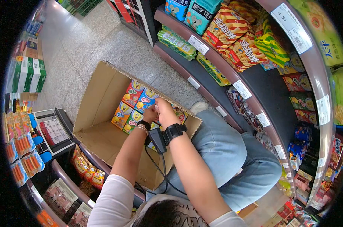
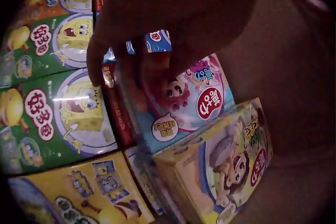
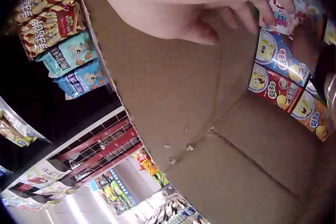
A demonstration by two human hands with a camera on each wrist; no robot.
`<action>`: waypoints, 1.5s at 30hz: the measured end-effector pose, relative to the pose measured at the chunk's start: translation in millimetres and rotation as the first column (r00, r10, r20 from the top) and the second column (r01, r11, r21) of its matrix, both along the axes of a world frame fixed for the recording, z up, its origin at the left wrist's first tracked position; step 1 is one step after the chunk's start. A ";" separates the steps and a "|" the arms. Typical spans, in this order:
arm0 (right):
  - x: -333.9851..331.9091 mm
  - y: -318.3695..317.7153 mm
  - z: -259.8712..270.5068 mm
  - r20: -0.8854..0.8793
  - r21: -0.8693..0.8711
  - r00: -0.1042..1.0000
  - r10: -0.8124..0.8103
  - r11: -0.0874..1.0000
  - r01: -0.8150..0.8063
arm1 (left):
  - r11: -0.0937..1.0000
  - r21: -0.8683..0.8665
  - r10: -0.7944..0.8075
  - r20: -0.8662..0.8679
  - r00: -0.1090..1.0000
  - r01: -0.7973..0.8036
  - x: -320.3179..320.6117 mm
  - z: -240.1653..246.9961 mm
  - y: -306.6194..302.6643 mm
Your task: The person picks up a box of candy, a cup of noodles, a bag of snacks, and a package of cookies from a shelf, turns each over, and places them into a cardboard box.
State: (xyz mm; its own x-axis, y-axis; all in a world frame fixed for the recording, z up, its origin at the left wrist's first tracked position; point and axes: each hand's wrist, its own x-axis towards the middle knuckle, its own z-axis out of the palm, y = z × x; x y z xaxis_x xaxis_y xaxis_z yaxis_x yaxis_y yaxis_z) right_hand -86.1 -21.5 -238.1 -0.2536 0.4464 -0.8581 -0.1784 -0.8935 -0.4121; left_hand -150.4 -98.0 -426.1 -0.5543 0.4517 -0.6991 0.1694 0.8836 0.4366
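In the head view both hands reach into an open cardboard carton (image 1: 99, 85) holding rows of small cartoon-printed snack boxes (image 1: 124, 113). My left hand (image 1: 150, 114) pinches a pink-and-blue snack box (image 2: 184, 98), its thumb and fingers dark in the left wrist view. Beside that box lean a yellow snack box (image 2: 231, 166) and green snack boxes (image 2: 79, 113). My right hand (image 3: 194, 3) has its fingers loosely bent, fingertips right at the pink box, and its thumb stands apart from it. In the head view the right hand lies close against the left.
Curved store shelves (image 1: 213, 72) with biscuit bags (image 1: 226, 28) rise on the right. Lower left stand more shelves and a wire rack (image 1: 50, 128). The person's bent knees (image 1: 217, 151) press near the carton's right side. Black cables (image 1: 162, 166) hang between the forearms.
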 end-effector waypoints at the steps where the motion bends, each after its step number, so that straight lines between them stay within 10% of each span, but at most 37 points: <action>1: 0.2 -0.3 -0.8 -0.009 0.026 1.000 0.000 1.000 0.000 | 0.995 0.086 -0.052 -0.053 0.997 0.056 -1.1 -9.8 -8.0; 3: 1.5 1.5 -2.1 0.031 0.052 0.996 0.084 0.995 -0.086 | 0.949 0.260 -0.140 -0.151 0.979 0.176 -5.5 -13.1 -22.4; 10: 17.3 4.9 59.8 -0.039 0.075 0.932 0.360 0.931 -0.356 | 0.871 0.440 0.165 0.154 0.974 -0.217 -29.2 25.0 -19.7; 18: 41.6 1.6 64.8 0.206 0.538 0.862 0.464 0.682 -0.496 | 0.688 0.463 0.424 0.369 0.827 -0.559 -27.2 135.2 -1.7; 21: 51.3 2.7 60.3 0.256 0.738 0.867 0.427 0.494 -0.460 | 0.688 0.454 0.390 0.427 0.816 -0.567 -11.3 198.0 6.3; 29: 124.4 15.0 168.5 -0.127 0.733 0.943 0.306 0.670 -0.119 | 0.572 0.679 0.232 0.404 0.885 -0.460 27.9 307.4 41.7; 36: 205.1 43.2 224.5 -0.233 0.809 0.954 0.187 0.582 0.083 | 0.437 0.753 0.082 0.511 0.855 -0.492 122.9 399.9 95.5; 45: 299.6 98.3 213.9 -0.153 0.821 0.988 -0.029 0.552 0.143 | 0.437 0.676 -0.082 0.687 0.722 -0.593 246.4 396.3 182.6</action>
State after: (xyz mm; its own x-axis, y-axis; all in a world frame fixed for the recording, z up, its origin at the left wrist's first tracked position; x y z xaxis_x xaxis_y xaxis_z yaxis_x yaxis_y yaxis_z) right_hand 213.6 76.9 -24.2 -0.2387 0.9688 -0.0662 -0.3293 -0.1449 -0.9330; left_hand 96.0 84.6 -29.8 -0.4201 0.8689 -0.2618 -0.5569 -0.0191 0.8304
